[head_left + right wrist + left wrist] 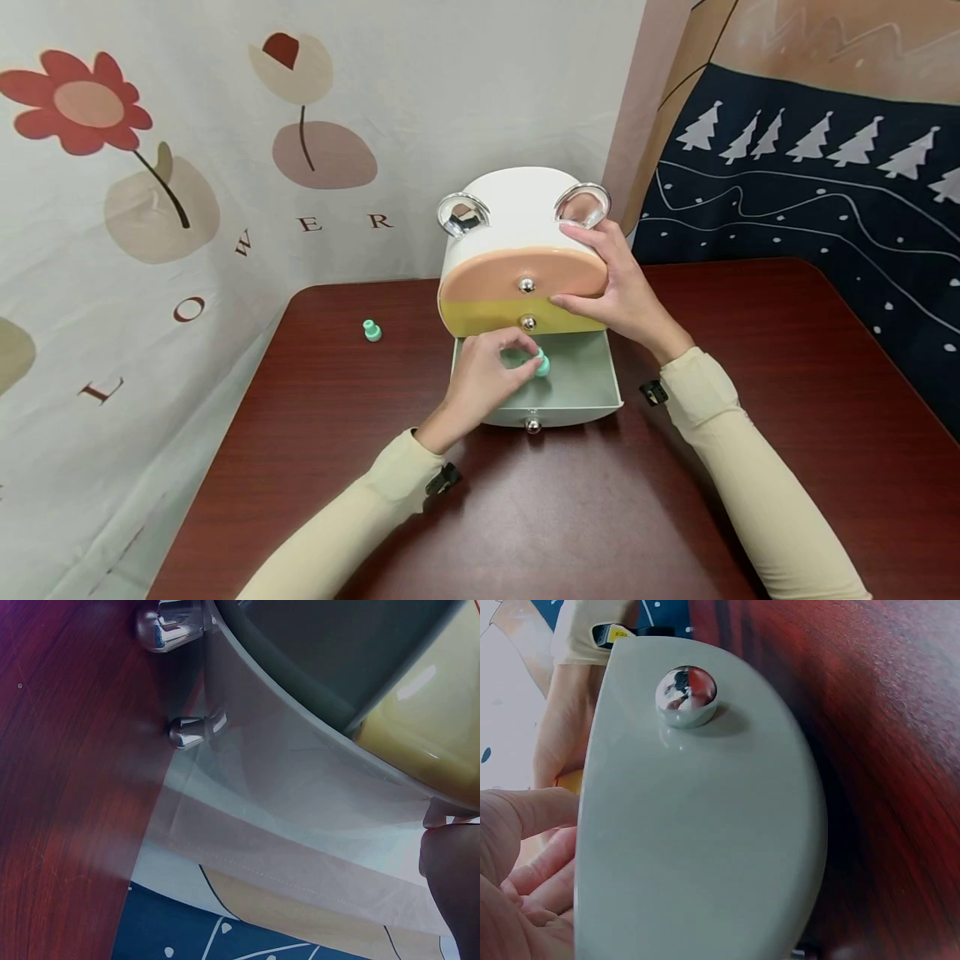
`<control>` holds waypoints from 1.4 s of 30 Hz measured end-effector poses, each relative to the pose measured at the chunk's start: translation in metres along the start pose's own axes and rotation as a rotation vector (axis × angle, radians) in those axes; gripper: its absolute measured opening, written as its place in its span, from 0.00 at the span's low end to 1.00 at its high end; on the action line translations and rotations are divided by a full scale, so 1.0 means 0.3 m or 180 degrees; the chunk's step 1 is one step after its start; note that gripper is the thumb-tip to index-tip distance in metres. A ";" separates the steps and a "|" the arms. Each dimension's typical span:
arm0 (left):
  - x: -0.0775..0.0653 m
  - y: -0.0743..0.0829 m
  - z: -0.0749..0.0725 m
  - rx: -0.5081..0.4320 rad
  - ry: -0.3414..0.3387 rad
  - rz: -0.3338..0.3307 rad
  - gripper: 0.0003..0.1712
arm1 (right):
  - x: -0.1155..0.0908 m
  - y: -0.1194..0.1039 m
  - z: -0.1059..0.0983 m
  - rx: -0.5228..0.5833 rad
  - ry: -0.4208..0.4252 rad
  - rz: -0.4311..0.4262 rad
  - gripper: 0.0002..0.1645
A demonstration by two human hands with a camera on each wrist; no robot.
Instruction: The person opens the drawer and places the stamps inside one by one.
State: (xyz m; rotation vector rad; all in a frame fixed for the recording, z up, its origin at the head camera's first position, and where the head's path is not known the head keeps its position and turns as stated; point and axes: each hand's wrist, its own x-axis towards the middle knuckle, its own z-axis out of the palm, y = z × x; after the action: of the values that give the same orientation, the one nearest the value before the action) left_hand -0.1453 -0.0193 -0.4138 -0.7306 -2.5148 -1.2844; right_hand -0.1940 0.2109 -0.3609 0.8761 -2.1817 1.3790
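A small toy drawer cabinet (521,200) stands on the table with its bottom green drawer (585,375) pulled out. Over that drawer, my left hand (480,375) pinches a small mint-green pawn-shaped piece (542,365) between thumb and forefinger. In the left wrist view the drawer front with its silver knob (686,694) hides part of the left hand (525,862) and the piece. My right hand (626,287) grips the cabinet's right side, thumb across the yellow drawer (480,317), fingers by the silver ear (583,206). Only part of the right hand (454,862) shows in the right wrist view.
A second mint-green piece (372,331) stands on the dark red table (322,392), left of the cabinet. The orange top drawer (487,279) and the yellow one are closed. Behind the table hangs a printed cloth (420,100); another with white trees is at the right.
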 end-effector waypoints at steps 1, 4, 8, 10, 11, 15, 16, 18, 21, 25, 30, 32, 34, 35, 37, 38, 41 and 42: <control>0.004 0.001 0.008 0.0019 -0.0038 -0.0039 0.06 | 0.000 0.001 0.000 0.0008 0.0002 -0.0001 0.52; 0.017 0.005 0.029 0.0087 -0.0142 -0.0175 0.06 | -0.002 0.005 -0.003 0.0008 0.0005 -0.0008 0.52; 0.029 0.012 0.046 0.0193 -0.0244 -0.0298 0.06 | 0.001 0.004 -0.005 0.0003 0.0008 -0.0024 0.52; 0.034 0.013 0.052 0.0286 -0.0275 -0.0327 0.06 | 0.001 0.004 -0.006 -0.0005 0.0005 -0.0032 0.52; 0.035 0.015 0.055 0.0334 -0.0288 -0.0333 0.06 | 0.002 0.003 -0.006 -0.0008 0.0003 -0.0038 0.52; 0.044 0.013 0.065 0.0510 -0.0356 -0.0404 0.06 | 0.008 -0.004 -0.008 -0.0010 -0.0003 -0.0041 0.51; 0.047 0.012 0.068 0.0538 -0.0382 -0.0420 0.06 | 0.009 -0.004 -0.009 -0.0010 -0.0002 -0.0047 0.51; 0.052 0.008 0.073 0.0585 -0.0442 -0.0459 0.05 | 0.010 0.000 -0.009 -0.0017 0.0002 -0.0048 0.51; 0.059 -0.001 0.078 0.0630 -0.0522 -0.0495 0.05 | 0.008 0.030 -0.007 -0.0036 0.0015 -0.0041 0.51; 0.062 -0.017 0.083 0.0621 -0.0611 -0.0541 0.06 | 0.000 0.100 0.001 -0.0037 0.0008 0.0023 0.55; 0.063 -0.035 0.078 0.0581 -0.0701 -0.0542 0.07 | -0.007 0.138 0.005 0.0005 -0.0015 0.0043 0.57; 0.065 -0.041 0.074 0.0556 -0.0734 -0.0567 0.06 | -0.007 0.138 0.004 0.0031 -0.0014 0.0032 0.57; 0.067 -0.047 0.071 0.0504 -0.0754 -0.0622 0.06 | -0.007 0.135 0.002 0.0042 -0.0013 0.0032 0.56; 0.068 -0.049 0.069 0.0478 -0.0765 -0.0651 0.06 | -0.007 0.134 0.001 0.0037 -0.0011 0.0032 0.56; 0.068 -0.052 0.066 0.0434 -0.0777 -0.0683 0.06 | -0.006 0.133 0.001 0.0020 -0.0011 0.0039 0.57; 0.067 -0.052 0.063 0.0410 -0.0780 -0.0696 0.06 | -0.006 0.134 0.001 0.0004 -0.0008 0.0039 0.57; 0.063 -0.049 0.051 0.0354 -0.0763 -0.0709 0.06 | -0.006 0.138 0.005 -0.0033 0.0014 0.0026 0.58; 0.060 -0.048 0.045 0.0336 -0.0744 -0.0714 0.06 | -0.006 0.139 0.007 -0.0032 0.0023 0.0019 0.57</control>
State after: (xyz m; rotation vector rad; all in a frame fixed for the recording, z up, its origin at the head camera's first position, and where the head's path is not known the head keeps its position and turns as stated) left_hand -0.1678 -0.0094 -0.4243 -0.6217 -2.8991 -1.1807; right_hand -0.2219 0.2226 -0.3899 0.8603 -2.1857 1.3706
